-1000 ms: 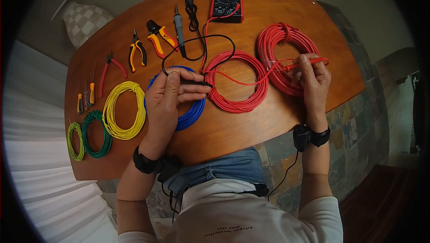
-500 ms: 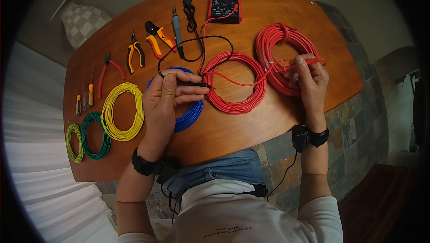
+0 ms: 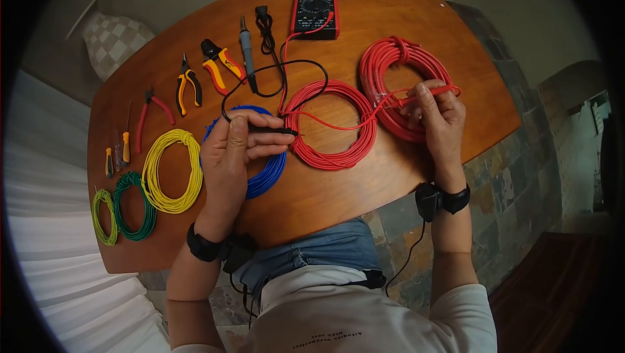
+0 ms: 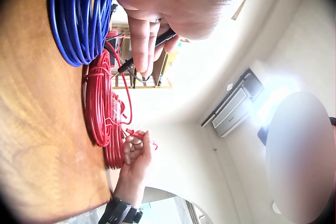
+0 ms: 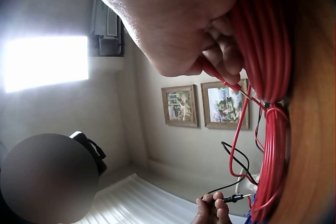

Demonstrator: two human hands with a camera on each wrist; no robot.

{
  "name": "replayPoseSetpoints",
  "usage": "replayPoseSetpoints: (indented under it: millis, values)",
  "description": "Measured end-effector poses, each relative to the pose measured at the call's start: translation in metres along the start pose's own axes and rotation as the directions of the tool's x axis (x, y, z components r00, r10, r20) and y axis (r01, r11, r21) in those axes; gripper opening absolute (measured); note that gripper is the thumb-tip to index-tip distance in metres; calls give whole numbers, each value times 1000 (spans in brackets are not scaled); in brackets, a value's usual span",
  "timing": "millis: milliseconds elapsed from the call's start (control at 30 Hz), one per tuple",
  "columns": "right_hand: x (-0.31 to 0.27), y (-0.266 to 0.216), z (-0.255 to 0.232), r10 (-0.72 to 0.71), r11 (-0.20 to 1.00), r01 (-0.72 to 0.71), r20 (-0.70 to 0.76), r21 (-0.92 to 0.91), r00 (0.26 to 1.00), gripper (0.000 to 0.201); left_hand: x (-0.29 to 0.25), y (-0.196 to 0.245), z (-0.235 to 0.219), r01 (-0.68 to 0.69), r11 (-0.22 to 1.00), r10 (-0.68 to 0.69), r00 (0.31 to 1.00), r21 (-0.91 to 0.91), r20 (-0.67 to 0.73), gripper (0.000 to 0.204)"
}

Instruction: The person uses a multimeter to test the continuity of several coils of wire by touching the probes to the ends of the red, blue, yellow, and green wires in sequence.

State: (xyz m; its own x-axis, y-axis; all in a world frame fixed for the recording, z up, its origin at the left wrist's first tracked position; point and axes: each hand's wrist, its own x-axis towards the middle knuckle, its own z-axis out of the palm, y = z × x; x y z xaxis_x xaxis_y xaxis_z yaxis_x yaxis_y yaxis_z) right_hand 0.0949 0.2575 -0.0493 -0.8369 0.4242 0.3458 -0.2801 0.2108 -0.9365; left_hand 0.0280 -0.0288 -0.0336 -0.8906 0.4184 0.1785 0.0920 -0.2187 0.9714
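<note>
My left hand [image 3: 224, 161] pinches the black test probe [image 3: 277, 130] between thumb and fingers, its tip directed right toward the smaller red wire coil [image 3: 332, 161]. Behind that hand lies a blue wire coil [image 3: 270, 180], partly covered by it. In my right hand [image 3: 444, 122] is the red test probe [image 3: 409, 101], gripped with its tip to the left, over the larger red wire coil [image 3: 372, 79]. The right wrist view shows the red probe's metal tip [image 5: 244, 94] close beside that coil. Both leads run back to the multimeter [image 3: 316, 11] at the table's far side.
Left of the blue coil lie a yellow coil [image 3: 153, 174] and two green ones. Along the back are a soldering iron [image 3: 247, 53], wire strippers [image 3: 221, 66], long-nose pliers [image 3: 189, 86], red-handled cutters [image 3: 151, 109] and small screwdrivers [image 3: 126, 143]. The black lead [image 3: 306, 61] loops over the table.
The head view has shifted slightly, so the table and its contents appear a little lower and further left. Both hands keep the same hold on their probes.
</note>
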Motion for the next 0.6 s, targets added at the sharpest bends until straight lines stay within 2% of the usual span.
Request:
replayPoseSetpoints:
  millis: [367, 467, 533, 600]
  values:
    - [0, 1, -1, 11, 999, -10, 19, -36, 1000, 17, -1, -2, -3, 20, 997, -19, 1000, -71, 17, 31]
    - [0, 3, 1, -33, 999, 34, 12, -34, 999, 16, 0, 0, -4, 6, 998, -6, 1000, -60, -6, 31]
    - [-3, -3, -1, 16, 997, -5, -136, 80, 991, 18, 3, 8, -8, -25, 997, 21, 998, -71, -52, 32]
    - [0, -2, -14, 81, 964, -48, -116, 261, 990, 20, 9, 19, -24, -83, 990, 69, 991, -115, -118, 34]
